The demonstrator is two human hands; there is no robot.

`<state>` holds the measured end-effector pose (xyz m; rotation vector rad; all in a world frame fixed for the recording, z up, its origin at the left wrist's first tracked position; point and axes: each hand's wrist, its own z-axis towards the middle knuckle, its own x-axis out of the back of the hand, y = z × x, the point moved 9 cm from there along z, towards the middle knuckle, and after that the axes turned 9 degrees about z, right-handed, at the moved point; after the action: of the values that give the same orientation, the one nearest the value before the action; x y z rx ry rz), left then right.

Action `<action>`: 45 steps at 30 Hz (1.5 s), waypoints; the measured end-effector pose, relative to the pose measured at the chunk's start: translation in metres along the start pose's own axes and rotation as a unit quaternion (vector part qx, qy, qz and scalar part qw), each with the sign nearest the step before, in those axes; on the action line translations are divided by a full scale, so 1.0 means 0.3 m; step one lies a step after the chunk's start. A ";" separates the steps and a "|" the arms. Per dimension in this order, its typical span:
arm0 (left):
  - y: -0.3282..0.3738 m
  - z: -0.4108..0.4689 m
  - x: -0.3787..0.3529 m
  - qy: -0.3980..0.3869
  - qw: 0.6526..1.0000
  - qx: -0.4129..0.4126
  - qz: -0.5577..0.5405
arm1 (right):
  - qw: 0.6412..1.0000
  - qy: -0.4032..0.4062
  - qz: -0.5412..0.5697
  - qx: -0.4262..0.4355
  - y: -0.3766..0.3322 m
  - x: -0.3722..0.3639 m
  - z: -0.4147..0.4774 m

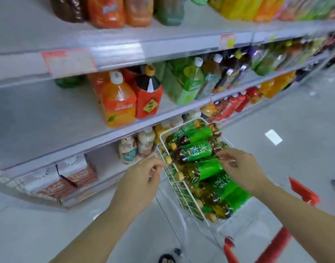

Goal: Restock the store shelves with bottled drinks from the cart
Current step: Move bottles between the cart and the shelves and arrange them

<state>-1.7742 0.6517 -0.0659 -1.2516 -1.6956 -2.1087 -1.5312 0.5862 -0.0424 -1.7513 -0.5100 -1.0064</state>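
Observation:
A white wire cart basket (167, 175) holds several green-labelled tea bottles (198, 151) lying on their sides, tan caps toward the left. My left hand (142, 179) curls its fingers round the basket's left rim. My right hand (238, 166) reaches over the pile, fingertips on the bottles near the basket's far right side; whether it grips one is unclear. The grey store shelves (113, 135) stand to the left and ahead, with a bare stretch of middle shelf (39, 118) left of an orange juice bottle (118, 99).
The middle shelf carries red (149, 92) and green bottles (189, 80) to the right. The lower shelf has milk-drink bottles (127, 149) and boxes (72, 179). The cart's red handle (303, 190) is at the right. A white paper (273, 137) lies on the grey floor.

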 end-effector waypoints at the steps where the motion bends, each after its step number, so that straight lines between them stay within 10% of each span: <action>1: -0.012 0.016 -0.060 -0.018 1.000 0.011 0.001 | 1.000 -0.020 -0.006 -0.011 0.043 -0.025 0.014; 11: -0.185 0.212 -0.418 -0.126 0.976 0.177 0.001 | 0.949 -0.188 -0.230 0.101 0.165 -0.295 0.307; 19: -0.188 0.249 -0.421 -0.032 0.960 0.229 -0.158 | 0.926 -0.199 -0.217 0.237 0.132 -0.296 0.386; 28: 0.059 0.479 -0.324 0.017 0.954 0.179 -0.238 | 0.991 -0.068 0.115 0.027 0.269 0.019 0.381; 35: -0.149 0.535 -0.584 -0.167 0.962 0.184 0.115 | 0.927 0.100 0.324 -0.158 0.547 0.156 0.299; 45: -0.129 0.531 -0.598 -0.141 0.967 0.153 0.144 | 0.888 0.162 0.379 -0.202 0.641 0.133 0.258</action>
<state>-1.6031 0.7380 -0.2153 -1.6354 -1.7336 -1.4964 -1.3385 0.5750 -0.1278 -1.8411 0.6144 -0.8246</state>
